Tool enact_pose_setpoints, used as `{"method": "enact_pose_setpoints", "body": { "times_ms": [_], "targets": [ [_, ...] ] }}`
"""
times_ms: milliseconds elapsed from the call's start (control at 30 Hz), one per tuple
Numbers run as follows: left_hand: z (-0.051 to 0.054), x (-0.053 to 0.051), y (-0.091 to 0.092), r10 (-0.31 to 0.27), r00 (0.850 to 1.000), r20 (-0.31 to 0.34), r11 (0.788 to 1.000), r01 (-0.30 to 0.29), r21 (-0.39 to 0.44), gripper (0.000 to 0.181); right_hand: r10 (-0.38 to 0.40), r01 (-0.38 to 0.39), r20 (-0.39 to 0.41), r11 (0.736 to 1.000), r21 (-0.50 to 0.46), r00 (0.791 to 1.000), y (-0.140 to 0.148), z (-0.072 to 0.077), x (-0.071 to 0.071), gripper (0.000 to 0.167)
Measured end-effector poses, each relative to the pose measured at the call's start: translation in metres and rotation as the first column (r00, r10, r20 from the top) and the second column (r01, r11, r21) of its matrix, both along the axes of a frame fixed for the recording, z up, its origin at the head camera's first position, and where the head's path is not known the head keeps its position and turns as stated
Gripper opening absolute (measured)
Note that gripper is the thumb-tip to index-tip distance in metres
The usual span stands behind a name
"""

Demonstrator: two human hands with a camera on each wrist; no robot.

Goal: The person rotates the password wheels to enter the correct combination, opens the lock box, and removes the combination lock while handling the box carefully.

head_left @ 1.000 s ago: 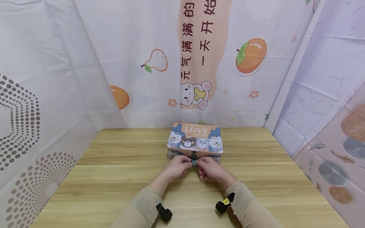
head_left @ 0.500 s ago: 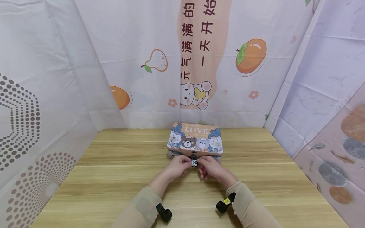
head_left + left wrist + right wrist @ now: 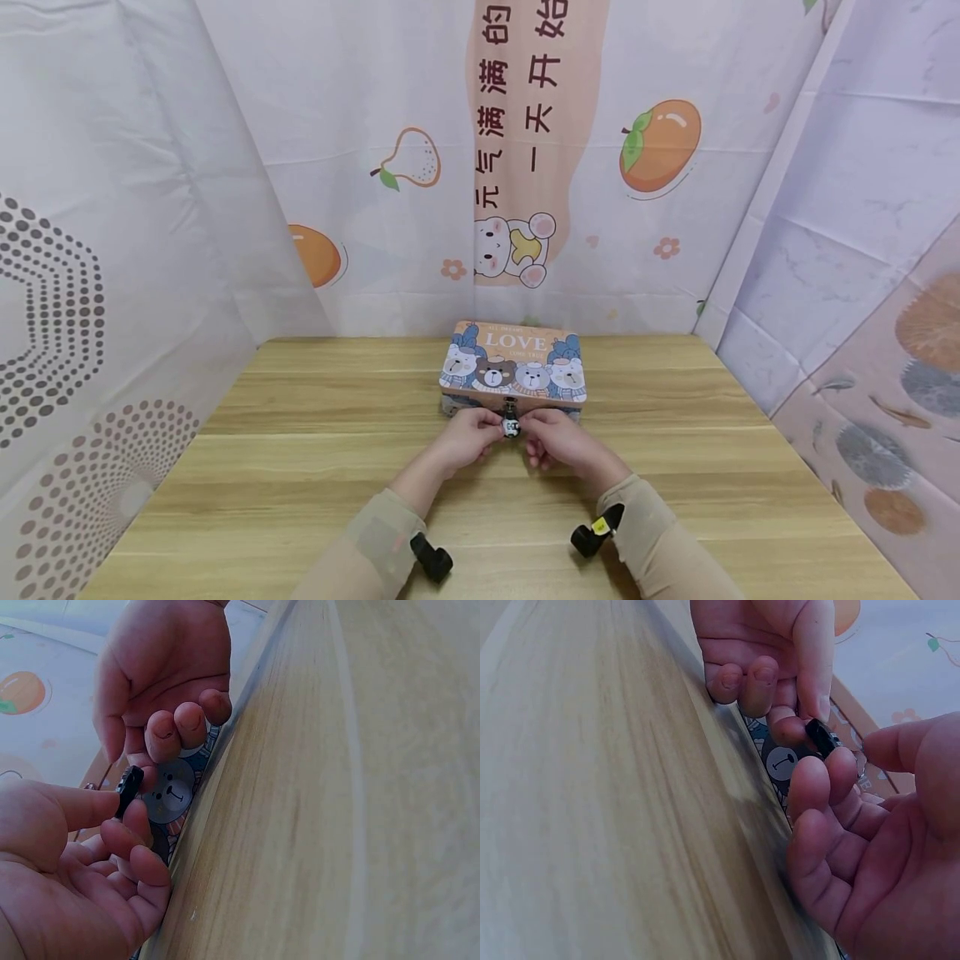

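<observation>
A small dark padlock (image 3: 511, 427) with a pale face marked with characters hangs at the front clasp of a tin box (image 3: 517, 367) printed with bears and "LOVE". My left hand (image 3: 467, 437) pinches its left edge between thumb and index finger. On the other side, the curled thumb and index finger of my right hand (image 3: 561, 440) hold its right edge. Close up, the black padlock (image 3: 129, 789) shows between the fingertips in the left wrist view. The box lid is down, and my hands hide part of its front.
The box stands near the back edge of a wooden table (image 3: 330, 467). A printed curtain (image 3: 375, 250) hangs behind it, with more cloth at both sides. A black wrist camera is strapped to each forearm.
My right fingers have shifted slightly right, and more of the padlock's pale face shows between the hands than a second ago. The left hand and the box look unmoved.
</observation>
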State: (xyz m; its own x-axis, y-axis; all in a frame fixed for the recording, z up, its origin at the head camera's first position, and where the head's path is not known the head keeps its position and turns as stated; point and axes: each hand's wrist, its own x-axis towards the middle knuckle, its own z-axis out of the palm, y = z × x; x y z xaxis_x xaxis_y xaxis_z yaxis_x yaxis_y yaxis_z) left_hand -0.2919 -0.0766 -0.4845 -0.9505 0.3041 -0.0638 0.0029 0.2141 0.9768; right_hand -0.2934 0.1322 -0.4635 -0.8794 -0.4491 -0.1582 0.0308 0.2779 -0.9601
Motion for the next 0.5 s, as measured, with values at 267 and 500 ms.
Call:
{"method": "enact_pose_setpoints", "body": {
  "times_ms": [267, 500],
  "targets": [
    [0.0014, -0.0004, 0.0001, -0.001, 1.000, 0.001, 1.000, 0.001, -0.001, 0.017, 0.010, -0.009, -0.047, 0.999, 0.031, 0.999, -0.0037, -0.0043, -0.0013, 0.027],
    [0.0011, -0.0003, 0.0000, -0.005, 1.000, 0.005, 1.000, 0.005, -0.003, 0.017, -0.010, 0.013, -0.068, 0.999, 0.044, 0.998, -0.0055, -0.0088, -0.0006, 0.030]
  ]
}}
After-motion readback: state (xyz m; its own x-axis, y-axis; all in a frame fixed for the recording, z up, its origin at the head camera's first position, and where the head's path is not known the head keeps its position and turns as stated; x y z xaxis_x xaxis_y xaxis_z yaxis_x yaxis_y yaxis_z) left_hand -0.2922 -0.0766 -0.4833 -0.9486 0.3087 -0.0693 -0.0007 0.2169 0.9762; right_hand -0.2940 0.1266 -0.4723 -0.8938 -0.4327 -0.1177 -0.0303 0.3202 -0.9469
